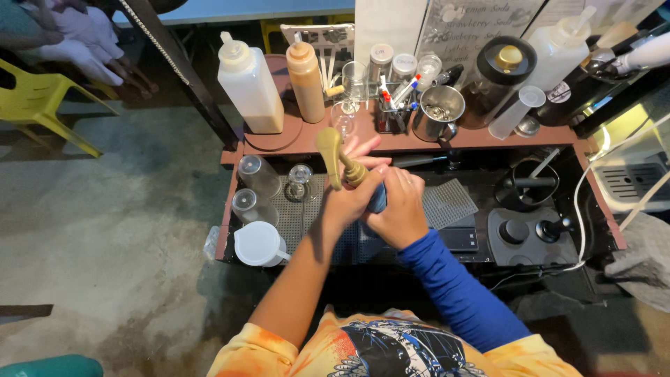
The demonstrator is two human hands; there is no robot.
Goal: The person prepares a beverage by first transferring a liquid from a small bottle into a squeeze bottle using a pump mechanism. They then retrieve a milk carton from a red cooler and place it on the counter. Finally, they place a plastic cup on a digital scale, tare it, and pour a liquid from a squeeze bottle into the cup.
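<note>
Wooden-handled tool (337, 159), tan, knobbed (blue base), upright

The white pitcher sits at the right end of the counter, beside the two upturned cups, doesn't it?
Not quite: the head view shows the white pitcher at the left end of the counter, beside the two upturned cups.

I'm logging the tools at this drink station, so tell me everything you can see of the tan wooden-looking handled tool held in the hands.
The tan wooden-looking handled tool has a flattened, rounded upper end and a ribbed, turned section lower down. It looks like wood or a similar matte material. It stands tilted, upper end leaning left, above the dark perforated counter mat. The left hand grips its lower part; the right hand closes beside it around something dark blue, which hides the bottom end.
</note>
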